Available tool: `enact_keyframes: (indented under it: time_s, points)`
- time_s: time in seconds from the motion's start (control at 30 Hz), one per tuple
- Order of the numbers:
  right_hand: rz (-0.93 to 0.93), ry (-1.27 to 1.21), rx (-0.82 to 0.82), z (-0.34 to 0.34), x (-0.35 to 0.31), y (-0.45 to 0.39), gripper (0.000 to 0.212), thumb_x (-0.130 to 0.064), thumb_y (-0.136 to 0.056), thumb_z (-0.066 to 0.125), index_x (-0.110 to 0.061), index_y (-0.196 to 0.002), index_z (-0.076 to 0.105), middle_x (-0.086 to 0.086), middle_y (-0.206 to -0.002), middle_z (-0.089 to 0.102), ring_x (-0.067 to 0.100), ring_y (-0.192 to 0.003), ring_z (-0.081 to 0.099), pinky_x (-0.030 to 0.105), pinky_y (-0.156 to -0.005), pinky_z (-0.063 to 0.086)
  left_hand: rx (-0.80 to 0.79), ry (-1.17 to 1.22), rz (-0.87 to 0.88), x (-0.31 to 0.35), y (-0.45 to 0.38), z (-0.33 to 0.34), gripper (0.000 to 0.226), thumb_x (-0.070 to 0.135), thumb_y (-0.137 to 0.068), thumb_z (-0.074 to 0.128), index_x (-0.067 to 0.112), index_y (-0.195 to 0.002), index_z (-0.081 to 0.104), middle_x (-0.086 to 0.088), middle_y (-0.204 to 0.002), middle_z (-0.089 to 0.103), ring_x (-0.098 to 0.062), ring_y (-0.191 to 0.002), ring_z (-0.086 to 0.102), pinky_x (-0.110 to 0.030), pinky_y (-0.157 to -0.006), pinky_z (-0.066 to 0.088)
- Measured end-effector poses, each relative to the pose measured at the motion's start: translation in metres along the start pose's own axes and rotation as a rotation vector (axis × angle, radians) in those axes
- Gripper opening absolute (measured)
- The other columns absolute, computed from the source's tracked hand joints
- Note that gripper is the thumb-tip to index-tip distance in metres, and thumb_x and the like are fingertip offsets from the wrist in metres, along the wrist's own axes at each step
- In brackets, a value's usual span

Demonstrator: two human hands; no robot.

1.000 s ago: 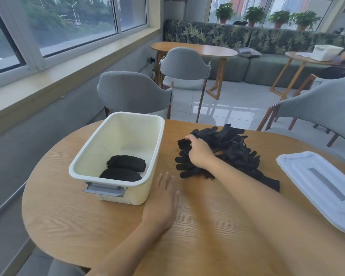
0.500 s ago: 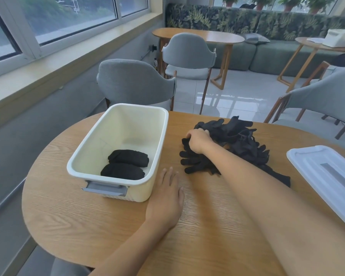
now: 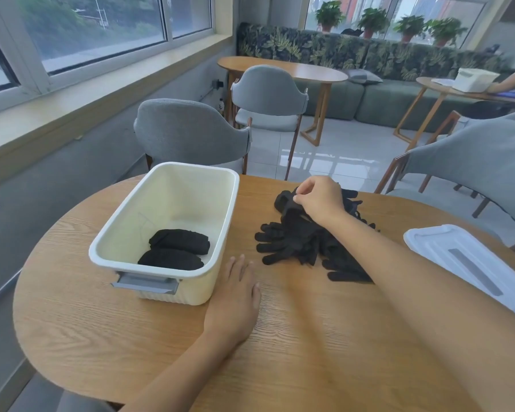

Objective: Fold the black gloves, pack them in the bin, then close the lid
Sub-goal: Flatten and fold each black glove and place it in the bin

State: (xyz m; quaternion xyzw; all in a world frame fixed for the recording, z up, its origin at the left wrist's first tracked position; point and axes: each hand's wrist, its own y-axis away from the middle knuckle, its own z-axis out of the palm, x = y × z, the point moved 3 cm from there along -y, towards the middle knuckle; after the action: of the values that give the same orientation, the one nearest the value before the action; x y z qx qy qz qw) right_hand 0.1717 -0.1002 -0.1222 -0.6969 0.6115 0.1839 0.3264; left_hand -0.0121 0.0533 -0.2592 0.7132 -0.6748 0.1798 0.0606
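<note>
blk gloves [image 3: 304,239]; cream bin [image 3: 173,185]

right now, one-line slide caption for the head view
Right hand pinches a glove from the black pile; left hand rests flat beside the bin.

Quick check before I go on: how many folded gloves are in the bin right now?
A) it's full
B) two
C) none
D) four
B: two folded gloves lie side by side at the near end of the bin; the rest of its floor is bare.
</note>
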Motion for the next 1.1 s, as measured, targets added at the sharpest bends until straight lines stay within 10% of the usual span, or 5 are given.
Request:
enact_keyframes:
  time_s: [0.23, 0.43, 0.7, 0.9, 1.1]
  points:
    - [-0.035, -0.058, 0.042, -0.065, -0.005, 0.000, 0.040, -0.004, -0.087, 0.069, -0.028, -0.114, 0.052, -0.003, -0.093, 0.060, 0.015, -0.083, 0.062, 0.032, -0.074, 0.058, -0.011, 0.036, -0.004, 0.002, 0.000, -0.003, 0.055, 0.039, -0.108, 0.024, 0.019, -0.159, 0.023, 0.001, -0.168, 0.010, -0.015, -0.154, -0.001, -0.023, -0.116, -0.003]
    - [-0.232, -0.113, 0.059, -0.107, -0.036, 0.046, 0.035, -0.004, -0.088, 0.066, -0.028, -0.111, 0.057, -0.004, -0.094, 0.064, 0.004, -0.084, 0.064, 0.006, -0.065, 0.048, -0.001, 0.047, 0.000, 0.004, 0.001, -0.005, 0.054, 0.039, -0.108, 0.025, 0.018, -0.158, 0.026, 0.001, -0.167, 0.014, -0.015, -0.154, 0.003, -0.022, -0.115, -0.001]
    - [-0.223, 0.232, -0.782, -0.056, 0.016, 0.163, 0.020, -0.021, -0.092, 0.067, -0.034, -0.108, 0.066, -0.017, -0.098, 0.069, -0.003, -0.092, 0.064, 0.029, -0.089, 0.055, -0.006, 0.042, -0.002, 0.005, 0.002, -0.005, 0.054, 0.038, -0.108, 0.027, 0.015, -0.157, 0.029, -0.002, -0.166, 0.019, -0.018, -0.154, 0.007, -0.028, -0.122, 0.007]
    - [-0.138, 0.203, -0.487, -0.030, 0.056, 0.176, 0.016, -0.023, -0.098, 0.057, -0.033, -0.108, 0.065, -0.019, -0.103, 0.062, -0.001, -0.095, 0.059, 0.029, -0.089, 0.054, -0.001, 0.035, -0.011, 0.005, 0.002, -0.007, 0.054, 0.038, -0.108, 0.027, 0.017, -0.157, 0.028, -0.001, -0.167, 0.017, -0.017, -0.154, 0.006, -0.027, -0.120, 0.003]
    - [-0.220, 0.320, -0.388, 0.002, 0.076, 0.168, 0.040, -0.033, -0.102, 0.051, -0.030, -0.141, 0.046, -0.012, -0.144, 0.042, 0.010, -0.139, 0.034, 0.033, -0.111, 0.037, -0.009, 0.015, -0.003, 0.006, 0.002, -0.006, 0.054, 0.039, -0.108, 0.026, 0.017, -0.157, 0.028, -0.001, -0.167, 0.017, -0.017, -0.154, 0.007, -0.027, -0.118, 0.001]
